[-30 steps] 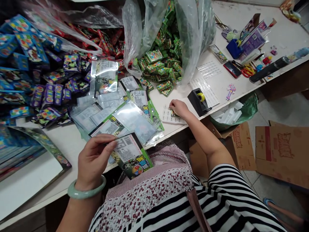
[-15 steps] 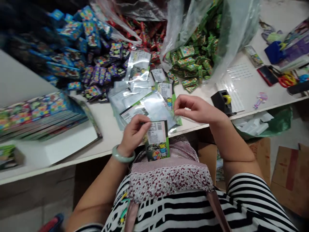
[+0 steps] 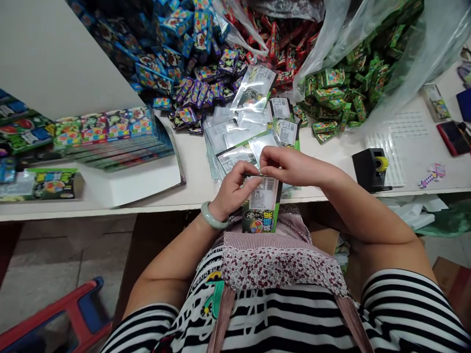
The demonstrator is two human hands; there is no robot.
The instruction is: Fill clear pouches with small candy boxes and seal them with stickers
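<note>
A flat printed packet (image 3: 262, 215), black and green with a white label and barcode, hangs upright in front of my apron. My left hand (image 3: 235, 190) grips its upper left, thumb on the near face. At the packet's top edge, the fingertips of my right hand (image 3: 287, 165) are pinched together. Whatever lies between them is too small to make out. Just beyond both hands, a loose pile of clear-and-printed packets (image 3: 235, 139) covers part of the white table (image 3: 195, 164).
Small blue boxes (image 3: 154, 73), purple boxes (image 3: 198, 93), red boxes (image 3: 283, 54) and green boxes (image 3: 334, 98) are heaped at the back. A black tape dispenser (image 3: 368, 169) stands right. Left is an open carton (image 3: 143, 184) of packets. A red-and-blue stool (image 3: 69, 309) is on the floor.
My right hand has come left to the packet's top edge, next to my left hand. My left hand still holds the packet. The view has shifted toward the left.
</note>
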